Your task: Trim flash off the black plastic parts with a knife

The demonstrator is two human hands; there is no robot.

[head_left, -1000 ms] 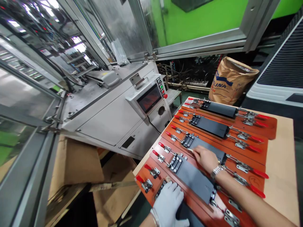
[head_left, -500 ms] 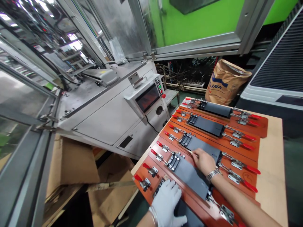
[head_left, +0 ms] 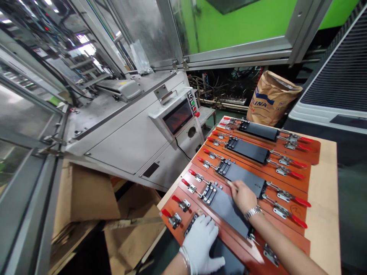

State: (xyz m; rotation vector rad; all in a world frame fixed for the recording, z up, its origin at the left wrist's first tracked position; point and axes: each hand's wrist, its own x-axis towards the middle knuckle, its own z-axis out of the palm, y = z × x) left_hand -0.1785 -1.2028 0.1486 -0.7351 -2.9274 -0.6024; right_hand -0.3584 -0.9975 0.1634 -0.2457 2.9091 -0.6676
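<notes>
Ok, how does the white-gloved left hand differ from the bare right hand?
The white-gloved left hand lies spread over the nearest gray rectangular panel, while the bare right hand pinches a thin pale stick. The left hand is covered; the right hand is uncovered, with a silver wristband. Both are over red-orange plates.

Place: factory floor or industrial workshop. Indicators: grey machine cabinet (head_left: 120, 143), left of centre, with display panel (head_left: 177, 119) and column of push-buttons (head_left: 192, 104); metal framing (head_left: 237, 52) around a bright green panel (head_left: 243, 28), top centre to upper right; dense machinery and cabling (head_left: 65, 57), upper left; printed paper sack (head_left: 271, 103), upper right; cardboard boxes (head_left: 88, 194), lower left; pale board (head_left: 323, 198), lower right, bearing orange-brown fixture plates (head_left: 312, 154) with red-handled toggle clamps (head_left: 282, 196).
</notes>
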